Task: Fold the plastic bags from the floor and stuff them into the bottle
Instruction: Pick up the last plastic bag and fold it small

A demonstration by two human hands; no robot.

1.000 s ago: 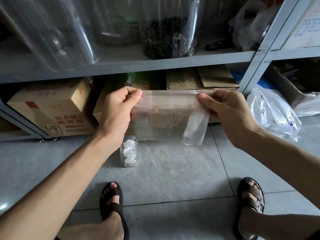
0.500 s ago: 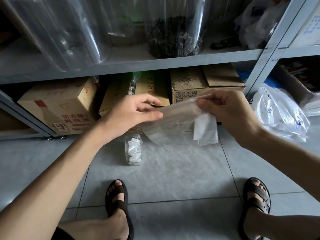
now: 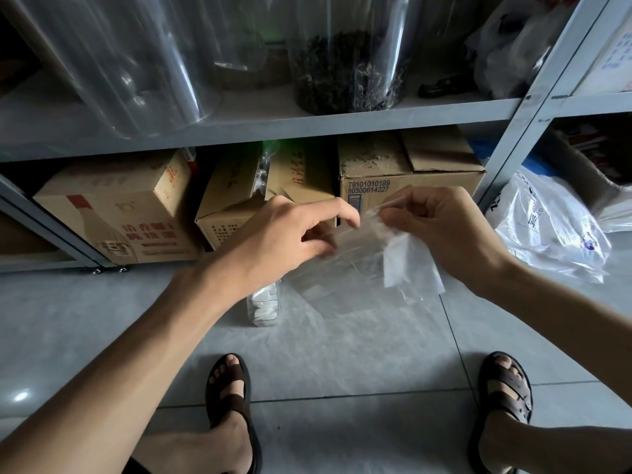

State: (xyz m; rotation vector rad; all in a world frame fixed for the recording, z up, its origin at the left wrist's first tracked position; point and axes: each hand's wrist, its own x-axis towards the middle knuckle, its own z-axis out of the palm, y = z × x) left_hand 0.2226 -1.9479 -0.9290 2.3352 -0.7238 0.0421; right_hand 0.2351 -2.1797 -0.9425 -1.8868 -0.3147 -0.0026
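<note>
Now both hands pinch clear bag [image 3: 369,265] midair.

The left hand [image 3: 290,234], a second ago holding the far left edge of the clear plastic bag [image 3: 383,265], now lies close beside the right hand [image 3: 441,227], fingers over the bag's upper part. The bag, earlier stretched flat and wide between the two hands, is now gathered narrower and hangs crumpled below the right hand, its white patch tilted.
</note>
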